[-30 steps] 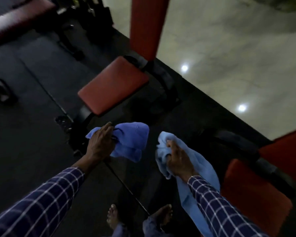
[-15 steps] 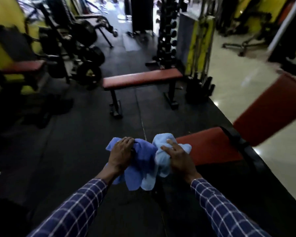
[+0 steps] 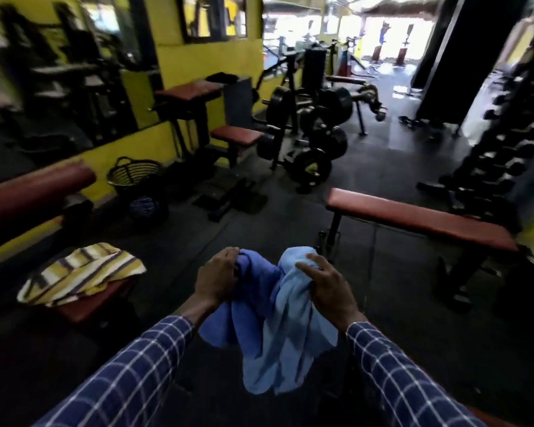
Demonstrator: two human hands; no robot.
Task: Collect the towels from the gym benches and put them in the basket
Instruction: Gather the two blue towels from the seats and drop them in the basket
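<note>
My left hand (image 3: 217, 280) grips a dark blue towel (image 3: 250, 300) and my right hand (image 3: 327, 288) grips a light blue towel (image 3: 290, 343). Both towels hang down together in front of me. A yellow, white and purple striped towel (image 3: 80, 272) lies on the seat of a red bench (image 3: 84, 309) at my lower left. A dark woven basket (image 3: 136, 183) with a handle stands on the floor by the yellow wall, further off to the left, with something blue low inside it.
A long red flat bench (image 3: 420, 220) stands ahead on the right. A red padded backrest (image 3: 31, 195) is at far left. Weight plate machines (image 3: 309, 134) and a dumbbell rack (image 3: 506, 143) fill the back. Black rubber floor (image 3: 278, 217) runs between the benches.
My view has swung left from the flat bench to the wall side, bringing the basket and striped towel into sight. Both hands still hold the blue towels, now close together.
</note>
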